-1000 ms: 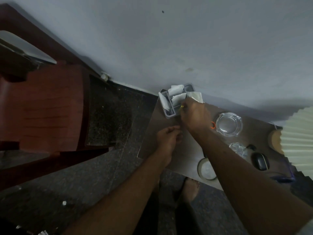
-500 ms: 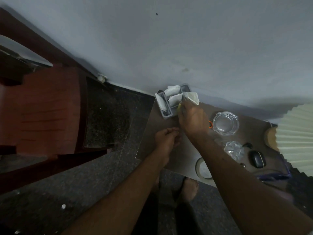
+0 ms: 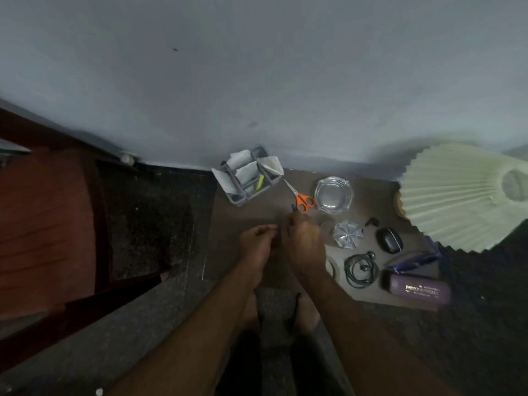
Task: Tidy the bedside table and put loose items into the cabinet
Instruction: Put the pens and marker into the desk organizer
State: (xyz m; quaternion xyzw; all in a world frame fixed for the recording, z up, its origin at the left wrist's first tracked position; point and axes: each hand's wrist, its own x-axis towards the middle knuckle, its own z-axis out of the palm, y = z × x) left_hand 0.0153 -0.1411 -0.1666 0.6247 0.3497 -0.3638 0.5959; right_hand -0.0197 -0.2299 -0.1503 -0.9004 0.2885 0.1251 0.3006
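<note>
Since half a sec ago the right hand [image 3: 303,241] has been drawn back from the grey organiser [image 3: 241,199] to mid-table and is now set against the left hand [image 3: 255,242], which is hardly shifted. A yellow-green pen [image 3: 260,182] is left standing in an organiser slot. The orange scissors [image 3: 301,199], mostly covered before, are now exposed.

Step in hand, as judged: the next loose item is to be picked. The scissors are nearest, at 12 o'clock of the right hand, just beside the glass ashtray [image 3: 333,194] at 1 o'clock. They are best taken by the handles w/ blades shut, and lifted rather than dragged, so the ashtray isn't knocked. The small stuff at 3 o'clock, i.e. the foil wrapper [image 3: 347,234] and black case [image 3: 389,240], can be gathered together. The coiled cable [image 3: 360,270] at 4 o'clock should be kept as a coil so it isn't unravelled. The purple case [image 3: 417,288] lies near the lamp shade [image 3: 463,195] and should be slid out w/o the shade being bumped. The cabinet isn't in view, so access can't be judged.

Pose: both forearms are stretched fwd from 6 o'clock, converging over the bedside table [image 3: 251,215]. The right hand is turned back-up, fingers curled down and bunched. Whether anything is pinched can't be told, owing to blur. The left hand's fingers are loosely curled, tips turned toward the right hand at 3 o'clock. Nothing is seen in them, but a small item can't be ruled out.
</note>
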